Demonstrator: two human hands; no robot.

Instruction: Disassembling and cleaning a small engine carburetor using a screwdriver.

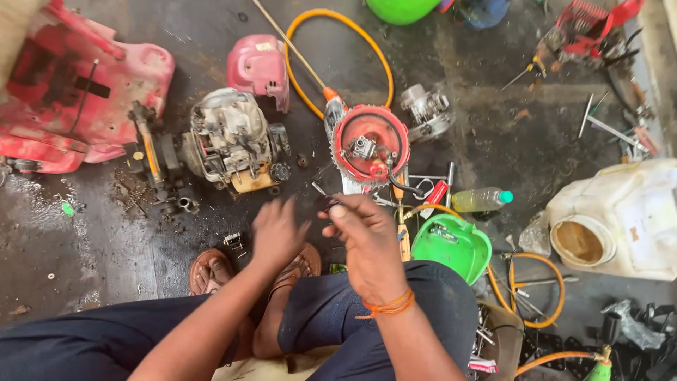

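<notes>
1. My right hand (367, 236) pinched a small dark part (327, 204) between its fingertips at the frame's centre.
2. My left hand (277, 231), blurred, hovered just beside it, fingers spread and loose, gripping nothing.
3. Above them lay a red round starter housing (370, 144); a stripped small engine (229, 141) sat upper left.

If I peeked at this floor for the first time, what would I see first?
Probably the round red engine cover in the middle of the dark floor, just beyond the right hand, which pinches a small dark part. The left hand hovers beside it. Next, the grimy small engine at left and the bright green bowl at right.
</notes>
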